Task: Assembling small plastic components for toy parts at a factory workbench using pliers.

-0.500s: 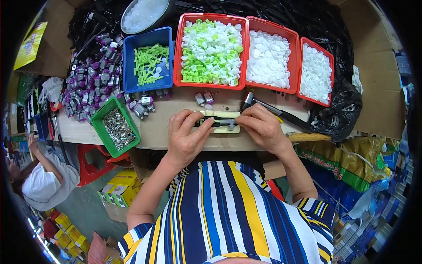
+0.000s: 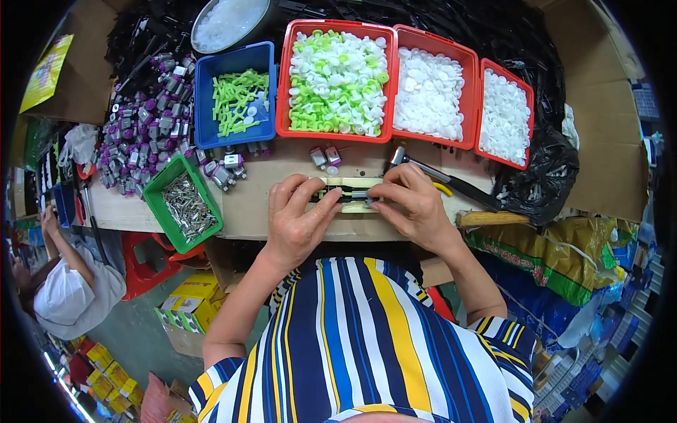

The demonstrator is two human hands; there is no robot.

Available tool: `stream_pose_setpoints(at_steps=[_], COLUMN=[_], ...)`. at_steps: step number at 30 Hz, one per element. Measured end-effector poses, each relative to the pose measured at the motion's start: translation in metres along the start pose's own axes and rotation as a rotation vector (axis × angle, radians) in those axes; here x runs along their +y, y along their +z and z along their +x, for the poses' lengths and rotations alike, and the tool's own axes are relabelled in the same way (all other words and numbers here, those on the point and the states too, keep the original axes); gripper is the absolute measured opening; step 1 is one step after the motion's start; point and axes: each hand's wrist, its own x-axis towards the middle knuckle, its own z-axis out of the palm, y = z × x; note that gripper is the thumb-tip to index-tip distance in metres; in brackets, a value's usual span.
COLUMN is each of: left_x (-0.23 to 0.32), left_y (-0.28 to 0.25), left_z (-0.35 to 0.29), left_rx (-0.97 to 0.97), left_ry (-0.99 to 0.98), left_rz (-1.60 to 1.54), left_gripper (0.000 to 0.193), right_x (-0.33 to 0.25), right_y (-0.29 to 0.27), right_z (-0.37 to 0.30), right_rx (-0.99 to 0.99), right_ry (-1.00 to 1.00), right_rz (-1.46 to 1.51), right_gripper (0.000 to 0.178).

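In front of me on the bench lies a cream jig [image 2: 352, 182] with a narrow black plastic part [image 2: 333, 189] set along it. A bit of light green and a slim grey piece [image 2: 356, 194] show in its middle. My left hand [image 2: 293, 220] is closed over the left end, thumb and forefinger on the black part. On the right, my right hand [image 2: 417, 208] is closed in a pinch over the other end of the jig. Its fingertips cover whatever they grip.
Behind lie a blue bin [image 2: 200, 106] of green parts, red bins [image 2: 283, 84] of small plastic pieces and a hammer [image 2: 451, 185]. To the left are small motors [image 2: 144, 130] and a green bin [image 2: 185, 243] of metal pieces. A co-worker [image 2: 70, 282] sits far left.
My right fingers have moved slightly left and now cover the grey piece's right end, which showed before. My left hand keeps its hold. The co-worker's arms have shifted.
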Motion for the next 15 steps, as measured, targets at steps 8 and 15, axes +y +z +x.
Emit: stream_pose_setpoints(at_steps=[8, 15], left_x=[0.0, 0.001], left_y=[-0.001, -0.002], left_z=[0.001, 0.003], left_rx=[-0.005, -0.016], left_ry=[0.004, 0.007], left_rz=[0.006, 0.015], left_gripper=[0.035, 0.034], right_x=[0.005, 0.003], right_y=[-0.007, -0.017], right_z=[0.006, 0.016], right_rx=[-0.08, -0.226], right_ry=[-0.113, -0.167], right_rz=[-0.109, -0.204], right_gripper=[0.022, 0.023])
